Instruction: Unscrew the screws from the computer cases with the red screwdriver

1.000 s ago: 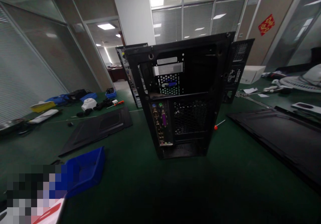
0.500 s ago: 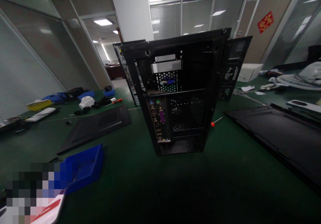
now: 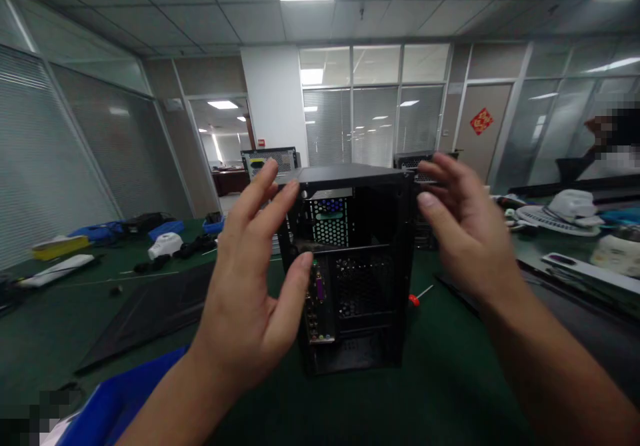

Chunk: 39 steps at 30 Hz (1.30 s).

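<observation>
A: Which way is the computer case point(image 3: 357, 266) facing?

B: It stands upright on the green table point(image 3: 440, 393), long axis vertical, with its rear panel turned to the camera. The port block runs down the left of that panel, with perforated mesh to its right and a drive cage showing higher up. The flat top sits level.

A: Where exactly is it?

B: At the middle of the table, straight ahead, between the two raised hands.

A: And the hands?

B: Both are lifted in front of the case with the forearms coming up from the lower corners. The left hand point(image 3: 255, 286) is at the case's left edge, palm turned inward, fingers point(image 3: 260, 189) spread and slightly curled, thumb pointing up toward the rear panel. The right hand point(image 3: 463, 233) is at the upper right corner, palm inward too, fingers loosely apart and bent. Neither grips anything; whether the fingertips touch the metal I cannot tell.

A: Count what else is there.

B: Two more cases stand behind, one case on the left point(image 3: 270, 161) and one case on the right point(image 3: 417, 161). Two black side panels lie flat: a left panel point(image 3: 150, 313) and a right panel point(image 3: 590, 313). One red-handled screwdriver point(image 3: 417, 297) lies just right of the case's base. One blue bin point(image 3: 120, 406) sits at the near left edge, under the left forearm.
</observation>
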Tool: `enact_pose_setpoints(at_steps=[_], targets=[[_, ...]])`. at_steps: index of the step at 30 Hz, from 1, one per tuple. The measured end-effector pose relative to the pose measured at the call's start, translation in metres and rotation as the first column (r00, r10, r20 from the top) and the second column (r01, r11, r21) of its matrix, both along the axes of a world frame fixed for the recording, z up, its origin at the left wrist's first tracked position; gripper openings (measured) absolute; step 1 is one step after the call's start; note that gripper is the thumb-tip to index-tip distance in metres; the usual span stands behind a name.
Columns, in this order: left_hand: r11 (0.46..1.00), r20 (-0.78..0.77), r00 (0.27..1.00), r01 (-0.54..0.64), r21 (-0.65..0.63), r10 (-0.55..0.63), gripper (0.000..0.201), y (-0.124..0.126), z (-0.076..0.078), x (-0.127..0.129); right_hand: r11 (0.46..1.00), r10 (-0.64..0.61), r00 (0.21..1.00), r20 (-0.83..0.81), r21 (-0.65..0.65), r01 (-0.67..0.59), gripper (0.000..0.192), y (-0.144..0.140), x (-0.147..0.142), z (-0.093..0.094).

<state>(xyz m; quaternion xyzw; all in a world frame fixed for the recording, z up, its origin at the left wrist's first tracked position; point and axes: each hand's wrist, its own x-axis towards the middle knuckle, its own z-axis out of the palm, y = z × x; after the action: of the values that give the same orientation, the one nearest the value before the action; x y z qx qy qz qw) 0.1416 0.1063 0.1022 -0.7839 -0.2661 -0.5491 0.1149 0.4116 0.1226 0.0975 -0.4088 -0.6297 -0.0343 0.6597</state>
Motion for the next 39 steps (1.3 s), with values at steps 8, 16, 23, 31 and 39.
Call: enact_pose_setpoints(at_steps=[8,16,23,31,39], targets=[[0.968,0.318,0.948,0.073,-0.241,0.007,0.113,0.061,-0.057,0.027,0.984,0.147,0.986,-0.078,-0.089,-0.154,0.055,0.035,-0.026,-0.033],[0.925,0.463,0.883,0.239,-0.296,-0.080,0.110,0.070,-0.066,0.035,0.999,-0.020,0.999,0.033,-0.024,0.021,0.051,0.038,-0.035,-0.017],[0.924,0.417,0.907,0.200,-0.326,-0.049,0.111,0.081,-0.065,0.033,0.994,-0.093,0.995,0.034,-0.049,0.094,0.054,0.042,-0.029,-0.023],[0.884,0.555,0.827,0.323,-0.338,-0.090,0.096,0.098,-0.066,-0.011,0.989,-0.145,0.989,0.042,-0.025,0.146,0.061,0.037,-0.083,-0.030],[0.813,0.615,0.789,0.364,-0.455,-0.009,0.062,0.088,-0.059,-0.013,0.992,-0.129,0.992,0.007,0.017,0.129,0.060,0.038,-0.092,-0.039]])
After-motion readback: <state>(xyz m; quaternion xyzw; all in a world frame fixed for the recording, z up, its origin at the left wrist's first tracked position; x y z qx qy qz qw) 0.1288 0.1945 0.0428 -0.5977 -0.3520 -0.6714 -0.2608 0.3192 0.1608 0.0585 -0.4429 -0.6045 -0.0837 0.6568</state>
